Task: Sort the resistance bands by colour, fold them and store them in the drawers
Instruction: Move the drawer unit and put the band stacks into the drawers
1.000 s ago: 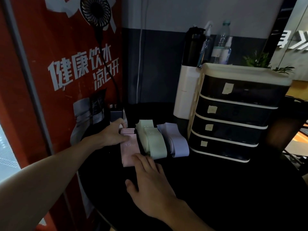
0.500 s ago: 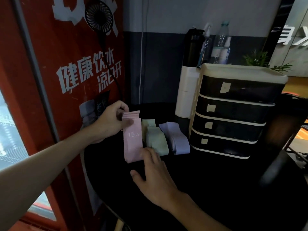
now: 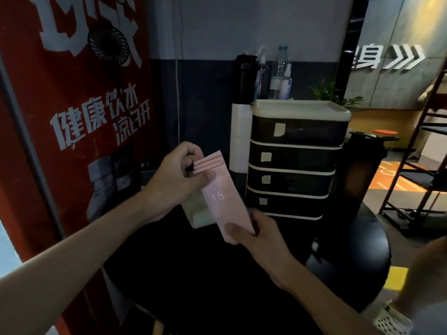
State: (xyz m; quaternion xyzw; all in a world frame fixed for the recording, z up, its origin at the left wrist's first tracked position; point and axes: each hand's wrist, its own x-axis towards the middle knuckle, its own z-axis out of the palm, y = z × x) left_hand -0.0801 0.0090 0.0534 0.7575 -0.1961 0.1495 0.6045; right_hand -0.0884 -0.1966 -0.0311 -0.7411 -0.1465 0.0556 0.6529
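Left hand (image 3: 176,175) fingers pinch the top end of the pink resistance bands (image 3: 222,197); right hand (image 3: 261,233) clamps the bottom end. Stack now lifted off the black table (image 3: 217,274), held before the closed drawer unit (image 3: 290,165). Folding likely next.

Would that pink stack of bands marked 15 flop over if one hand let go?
Probably floppy: the flat pink stack of resistance bands may span straight only because the left hand pinches its top and the right hand its bottom. Likely light, since a pinch at each end carries it. The stepped layer edges at the top suggest the layers could slide apart.
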